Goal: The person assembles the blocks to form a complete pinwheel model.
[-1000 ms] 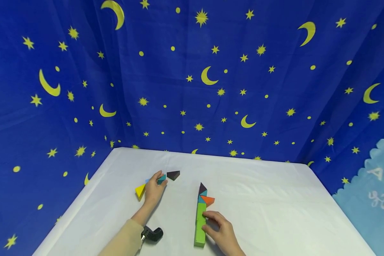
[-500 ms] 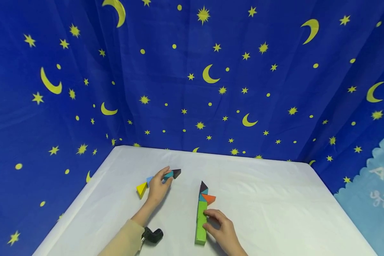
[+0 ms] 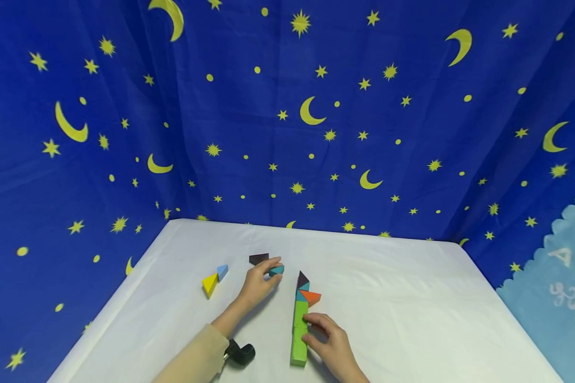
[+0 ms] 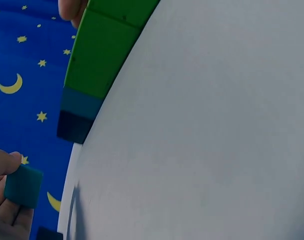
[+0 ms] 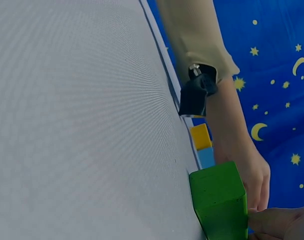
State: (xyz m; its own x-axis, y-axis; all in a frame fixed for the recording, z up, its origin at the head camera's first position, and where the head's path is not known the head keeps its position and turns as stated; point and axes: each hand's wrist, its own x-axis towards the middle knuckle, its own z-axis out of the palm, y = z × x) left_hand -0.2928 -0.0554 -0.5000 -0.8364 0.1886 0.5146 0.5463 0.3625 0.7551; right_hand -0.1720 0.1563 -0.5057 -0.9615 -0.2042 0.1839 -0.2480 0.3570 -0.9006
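Observation:
My left hand (image 3: 257, 284) pinches a teal block (image 3: 276, 270) between thumb and fingers, left of a row of blocks. In the left wrist view, the same teal block (image 4: 23, 186) shows a flat face. Two green blocks (image 3: 300, 332) form the near part of the row. Beyond them lie teal pieces (image 3: 302, 295), an orange triangular block (image 3: 311, 297) and a dark triangular block (image 3: 303, 280) at the far tip. My right hand (image 3: 334, 343) rests its thumb and index fingertips against the right side of the green blocks (image 5: 219, 200), both on that one side.
A dark block (image 3: 259, 259) lies just behind my left hand. Farther left, a yellow triangular block (image 3: 210, 285) touches a light blue one (image 3: 222, 273). A black wrist device (image 3: 241, 352) hangs by the left sleeve. A starry blue curtain (image 3: 249, 117) borders the white table (image 3: 412, 298).
My left hand has moved right with the teal block, past the dark block and towards the row, uncovering the light blue block. My right hand stays at the green blocks.

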